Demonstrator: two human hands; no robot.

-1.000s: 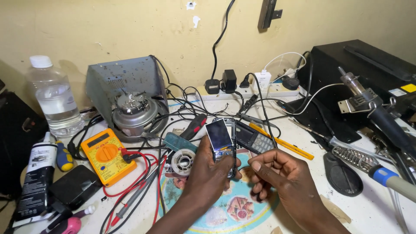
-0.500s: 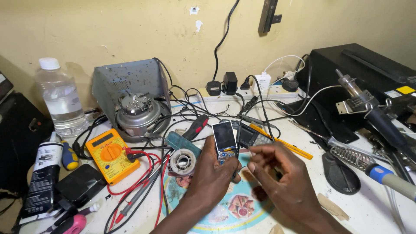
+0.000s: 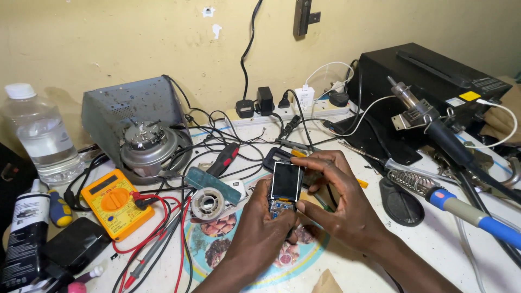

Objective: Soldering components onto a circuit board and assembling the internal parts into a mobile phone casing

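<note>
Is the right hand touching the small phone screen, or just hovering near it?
Touching. In the head view the right hand has fingers on the edge of the small screen, which the left hand holds from below.

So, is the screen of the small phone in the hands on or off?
Off. The screen is dark and blank, only reflecting light. The left hand holds the phone upright, and the right hand touches its side.

A clear plastic bottle (image 3: 39, 133) with a white cap stands at the far left of the cluttered surface (image 3: 434, 244), near a grey metal box (image 3: 127, 106) with a round motor part (image 3: 147, 149) in front of it. An orange multimeter (image 3: 115, 202) lies among red and black leads, just beside a solder reel (image 3: 207, 203). To the right, a blue-handled soldering iron (image 3: 461, 206) lies beside a black box (image 3: 434, 78), and a power strip (image 3: 293, 108) runs along the yellow wall.
</note>
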